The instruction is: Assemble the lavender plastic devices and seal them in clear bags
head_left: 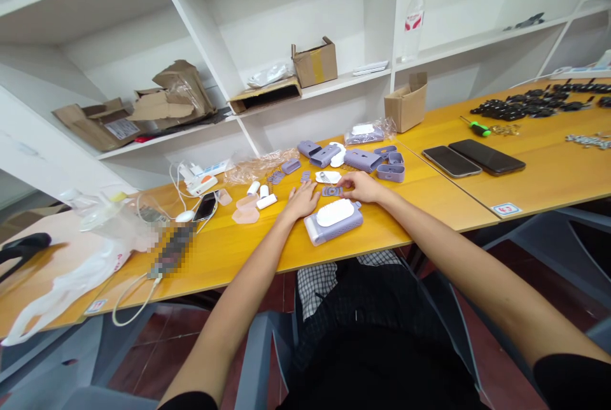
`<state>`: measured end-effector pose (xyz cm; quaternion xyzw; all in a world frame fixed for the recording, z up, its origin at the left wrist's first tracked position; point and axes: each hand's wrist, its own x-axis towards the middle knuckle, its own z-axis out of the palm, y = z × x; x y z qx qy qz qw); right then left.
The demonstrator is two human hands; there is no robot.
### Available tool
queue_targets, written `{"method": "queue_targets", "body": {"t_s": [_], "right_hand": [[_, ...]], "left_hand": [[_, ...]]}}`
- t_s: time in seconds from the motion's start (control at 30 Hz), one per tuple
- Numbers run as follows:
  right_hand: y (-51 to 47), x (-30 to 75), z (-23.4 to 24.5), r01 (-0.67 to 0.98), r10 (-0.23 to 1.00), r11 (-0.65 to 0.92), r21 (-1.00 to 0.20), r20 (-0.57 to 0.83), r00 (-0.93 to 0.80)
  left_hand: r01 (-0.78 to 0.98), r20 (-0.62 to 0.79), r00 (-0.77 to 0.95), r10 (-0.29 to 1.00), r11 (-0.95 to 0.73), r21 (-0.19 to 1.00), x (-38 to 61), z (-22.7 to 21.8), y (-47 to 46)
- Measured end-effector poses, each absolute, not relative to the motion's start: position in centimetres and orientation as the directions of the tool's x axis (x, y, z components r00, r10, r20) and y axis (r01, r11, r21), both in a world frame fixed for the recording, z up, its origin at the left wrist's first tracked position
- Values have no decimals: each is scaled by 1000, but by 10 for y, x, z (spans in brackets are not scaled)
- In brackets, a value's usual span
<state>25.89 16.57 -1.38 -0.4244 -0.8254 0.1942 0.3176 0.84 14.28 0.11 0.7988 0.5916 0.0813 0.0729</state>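
Note:
My left hand (302,200) lies on the orange table with its fingers stretched out and apart, holding nothing. To its right, my right hand (361,188) pinches the right edge of a small flat purple plate (331,191). A white oval part (328,177) with a grid pattern lies just beyond that plate. Closer to the table edge, below both hands, rests a purple case (347,232) with a white bristled oval pad (335,212) on top. Small purple pieces (305,176) lie beyond my left fingertips.
Purple housings (363,160) and purple cups (391,172) stand at the back right. White cylinders (266,201) and pale pink flat pieces (245,209) are on the left. Two phones (487,156), a green screwdriver (480,129) and a cardboard box (405,104) sit further right.

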Motion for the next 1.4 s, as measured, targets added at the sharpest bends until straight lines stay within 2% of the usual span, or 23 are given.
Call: {"method": "queue_targets", "body": {"t_s": [0.2,0.4,0.6,0.9,1.03,1.27,1.4], "right_hand": [[165,260,-16,532,773,631,-565,400,-493],[167,260,-15,526,721,691,-496,423,-549],[167,261,-13,506,696,714,-484,415,-586],[163,261,-10,545,751,655,-524,366,-551],[162,261,-9,542,776,621,-566,351,-523],[158,260,-9,541,811,574,-615,333,-481],[158,260,-10,551,810,576,-604,329,-486]], "left_hand": [[931,39,294,955,-296,212,8,1,142],[905,129,316,940,-339,259,5,-3,145],[708,389,410,825,-557,434,12,4,144],[582,330,373,867,-495,645,16,4,141],[623,287,347,893,-448,641,19,5,139],[703,273,348,897,-442,557,18,7,141],[715,268,362,893,-450,535,18,7,140]]}}
